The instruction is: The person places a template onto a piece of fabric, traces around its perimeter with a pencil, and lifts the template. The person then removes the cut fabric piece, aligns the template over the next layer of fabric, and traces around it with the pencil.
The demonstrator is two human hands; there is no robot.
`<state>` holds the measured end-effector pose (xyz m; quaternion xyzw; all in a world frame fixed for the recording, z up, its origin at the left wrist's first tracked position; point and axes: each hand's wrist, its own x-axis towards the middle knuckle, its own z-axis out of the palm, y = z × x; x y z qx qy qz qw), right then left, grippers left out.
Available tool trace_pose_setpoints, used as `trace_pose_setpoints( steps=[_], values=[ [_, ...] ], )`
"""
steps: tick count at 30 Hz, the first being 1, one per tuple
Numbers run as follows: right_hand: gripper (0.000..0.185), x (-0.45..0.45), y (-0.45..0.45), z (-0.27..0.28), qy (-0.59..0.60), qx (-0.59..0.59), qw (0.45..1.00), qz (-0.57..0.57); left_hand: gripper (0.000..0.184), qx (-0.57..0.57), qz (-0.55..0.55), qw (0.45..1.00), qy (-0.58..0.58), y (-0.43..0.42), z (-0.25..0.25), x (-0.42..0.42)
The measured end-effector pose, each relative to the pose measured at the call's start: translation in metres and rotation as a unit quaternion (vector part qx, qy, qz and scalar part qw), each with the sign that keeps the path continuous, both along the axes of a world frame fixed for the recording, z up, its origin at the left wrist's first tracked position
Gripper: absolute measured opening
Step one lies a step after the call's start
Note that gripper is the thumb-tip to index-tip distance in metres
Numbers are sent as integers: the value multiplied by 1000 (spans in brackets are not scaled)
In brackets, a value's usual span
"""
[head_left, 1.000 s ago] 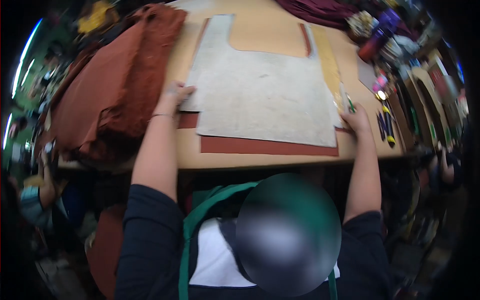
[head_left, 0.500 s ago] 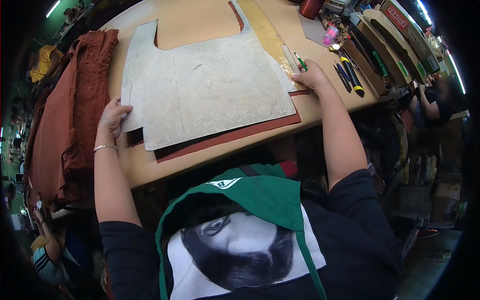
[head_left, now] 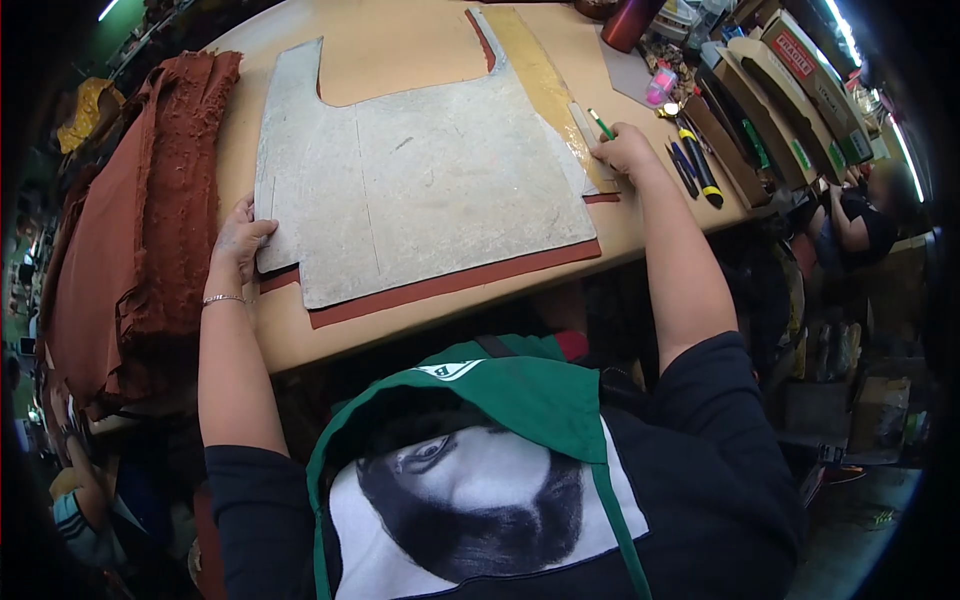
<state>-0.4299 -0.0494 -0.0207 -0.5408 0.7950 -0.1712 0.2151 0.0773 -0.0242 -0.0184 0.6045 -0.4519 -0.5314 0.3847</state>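
A large grey-white pattern template (head_left: 430, 190) with a U-shaped cutout lies flat over a piece of reddish-brown leather or fabric (head_left: 440, 290). The brown piece shows along the near edge and inside the cutout's sides. My left hand (head_left: 243, 240) grips the template's left edge, thumb on top and fingers at the side. A green pencil (head_left: 601, 124) sticks up from my right hand (head_left: 628, 152), whose fingers are closed at the template's right edge. Beside them runs a yellow taped strip (head_left: 540, 75) along the template's right side.
A thick stack of reddish-brown material (head_left: 150, 220) stands at the table's left. On the right lie a yellow-black cutter (head_left: 703, 165), dark pens (head_left: 684, 170), a pink item (head_left: 661, 85) and cardboard boxes (head_left: 790, 60). A dark red bottle (head_left: 632, 25) stands behind. Other people sit on both sides.
The template has shifted slightly right and toward me over the brown piece, so a narrower brown strip shows along its near edge. Both hands moved with it.
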Motion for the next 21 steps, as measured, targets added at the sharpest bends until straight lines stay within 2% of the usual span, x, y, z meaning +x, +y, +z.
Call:
trace_pose_setpoints(
  steps=[2, 5, 11, 14, 15, 21],
  values=[
    [30, 0, -2, -5, -52, 6, 999, -15, 55, -8, -13, 1000, 8, 4, 6, -4],
    [29, 2, -6, -8, -54, -3, 998, -9, 55, 23, -18, 999, -20, 2, 8, -3],
    [42, 15, 6, 25, -241, 13, 970, -40, 59, -58, -13, 997, -44, 2, -7, -6],
    [43, 15, 4, 36, -223, 31, 974, -25, 62, -29, -15, 997, -75, 4, -1, -10],
    [42, 14, 3, 35, -216, 17, 976, -29, 62, -32, -14, 998, -57, 3, -1, -10],
    [38, 7, 4, 30, -182, 113, 977, 20, 65, -25, 1, 1000, 13, 2, -5, 1]
  ],
)
